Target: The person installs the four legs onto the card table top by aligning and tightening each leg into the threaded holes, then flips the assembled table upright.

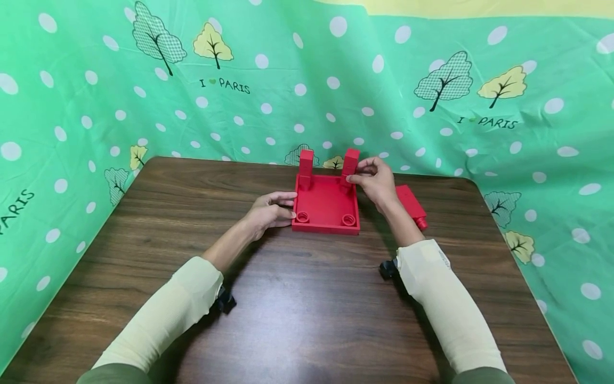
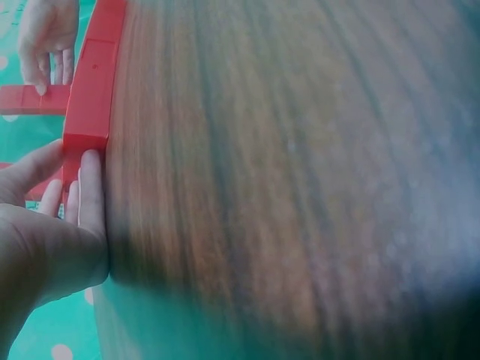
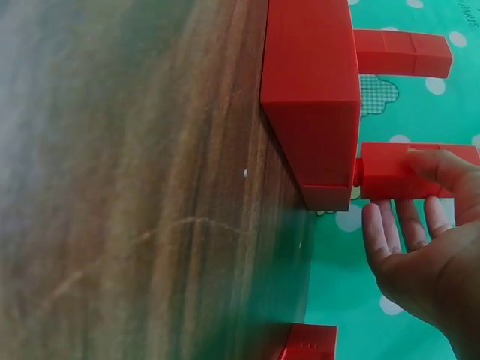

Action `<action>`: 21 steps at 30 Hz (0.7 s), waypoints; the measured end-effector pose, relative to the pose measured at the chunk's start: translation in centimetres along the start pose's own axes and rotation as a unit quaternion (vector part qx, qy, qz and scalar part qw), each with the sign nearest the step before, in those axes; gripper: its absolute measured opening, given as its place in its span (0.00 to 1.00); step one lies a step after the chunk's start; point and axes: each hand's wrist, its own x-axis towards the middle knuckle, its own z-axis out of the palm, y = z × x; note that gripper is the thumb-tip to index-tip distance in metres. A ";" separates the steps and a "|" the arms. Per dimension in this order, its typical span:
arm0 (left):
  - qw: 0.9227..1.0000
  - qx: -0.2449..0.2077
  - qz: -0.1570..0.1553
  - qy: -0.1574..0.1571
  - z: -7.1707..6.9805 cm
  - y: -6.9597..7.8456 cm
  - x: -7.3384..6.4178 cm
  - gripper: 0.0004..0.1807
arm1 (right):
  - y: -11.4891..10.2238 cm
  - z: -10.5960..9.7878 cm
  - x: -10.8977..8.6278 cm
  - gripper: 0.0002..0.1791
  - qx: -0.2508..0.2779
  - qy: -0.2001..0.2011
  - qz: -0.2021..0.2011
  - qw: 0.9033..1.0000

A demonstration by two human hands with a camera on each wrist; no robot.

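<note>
A red square panel [image 1: 326, 205] with a raised rim, like an upturned toy table, lies on the wooden table. Round threaded sockets show in its two near corners. At the far left corner stands a blocky red leg [image 1: 306, 166]. My left hand [image 1: 266, 214] holds the panel's left side, thumb and fingers at the rim. With thumb and fingers, my right hand [image 1: 376, 181] grips another red leg [image 3: 390, 171] over the far right corner. In the right wrist view, a narrow neck shows between that leg's lower end and the panel.
To the right of my right hand, a red blocky piece [image 1: 409, 201] lies on the wooden table [image 1: 297, 309], its round threaded end toward me. A green dotted cloth [image 1: 268, 106] hangs right behind the table's far edge and along its sides.
</note>
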 end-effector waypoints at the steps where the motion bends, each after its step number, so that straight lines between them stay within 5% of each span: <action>1: 1.000 0.000 0.000 0.001 0.0 0.0 0.0 0.39 | 0.0 -0.1 -0.1 0.24 0.004 -0.001 -0.002 1.000; 13: 1.000 0.006 -0.007 0.008 0.1 0.1 0.0 0.38 | 0.3 -0.3 -0.1 0.35 0.000 -0.030 0.002 1.000; 21: 1.000 0.001 -0.018 0.015 0.1 0.1 0.4 0.38 | 0.7 0.1 0.1 0.26 -0.052 -0.055 -0.018 0.997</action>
